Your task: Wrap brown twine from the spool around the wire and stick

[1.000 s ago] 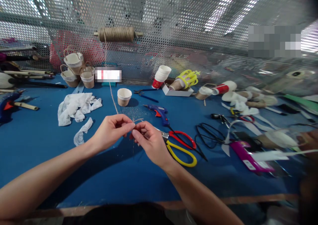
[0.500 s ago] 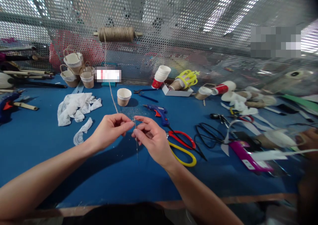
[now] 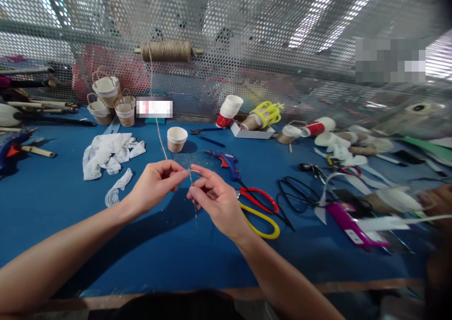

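Note:
My left hand (image 3: 155, 184) and my right hand (image 3: 215, 198) meet above the blue table (image 3: 169, 249), both pinching a thin jute twine (image 3: 159, 136). The twine runs up from my left fingers to a spool (image 3: 166, 50) hung on the perforated metal screen. A short loose end dangles down below my right fingertips. Red-and-yellow scissors (image 3: 259, 209) lie just right of my right hand.
A small paper cup (image 3: 176, 138) and a blue glue gun (image 3: 226, 161) sit beyond my hands. White lace scraps (image 3: 108, 152) lie at left, twine-wrapped cups (image 3: 106, 101) behind them. Black scissors (image 3: 294, 195), stacked cups (image 3: 229, 109) and clutter fill the right. Another person's hand (image 3: 436, 200) shows at far right.
My right fingers have shifted slightly up along the twine, and the loose end now hangs straight down instead of sticking out sideways. The left hand has barely moved.

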Available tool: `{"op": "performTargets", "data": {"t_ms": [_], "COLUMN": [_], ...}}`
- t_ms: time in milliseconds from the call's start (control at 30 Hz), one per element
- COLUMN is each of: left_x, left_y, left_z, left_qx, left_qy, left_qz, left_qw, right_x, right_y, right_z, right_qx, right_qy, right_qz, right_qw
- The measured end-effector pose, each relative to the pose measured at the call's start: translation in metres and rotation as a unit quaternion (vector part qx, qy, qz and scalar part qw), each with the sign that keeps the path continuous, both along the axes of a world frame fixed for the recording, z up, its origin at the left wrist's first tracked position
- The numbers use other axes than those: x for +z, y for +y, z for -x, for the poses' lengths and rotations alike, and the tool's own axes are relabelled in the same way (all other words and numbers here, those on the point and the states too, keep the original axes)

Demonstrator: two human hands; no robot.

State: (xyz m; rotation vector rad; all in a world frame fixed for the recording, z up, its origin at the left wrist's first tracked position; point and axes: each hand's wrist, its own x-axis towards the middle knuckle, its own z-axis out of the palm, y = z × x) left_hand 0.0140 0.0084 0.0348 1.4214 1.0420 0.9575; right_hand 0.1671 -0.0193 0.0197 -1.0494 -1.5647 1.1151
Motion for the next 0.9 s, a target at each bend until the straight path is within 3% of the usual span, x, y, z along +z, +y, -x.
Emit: {"op": "performTargets", "data": {"t_ms": [900], "left_x": [0.0043], "left_y": [-0.0015], "left_z": [0.0017], "left_qx": [-0.006], "left_qy": [0.002], "left_qz": [-0.032], "left_qw": [0.999], "right_x": [-0.0037], "right_y": [0.0024], "right_z": [-0.0010], "right_qx": [-0.012], "right_qy": [0.033], "right_qz": [-0.024], "right_qw": [0.999]}}
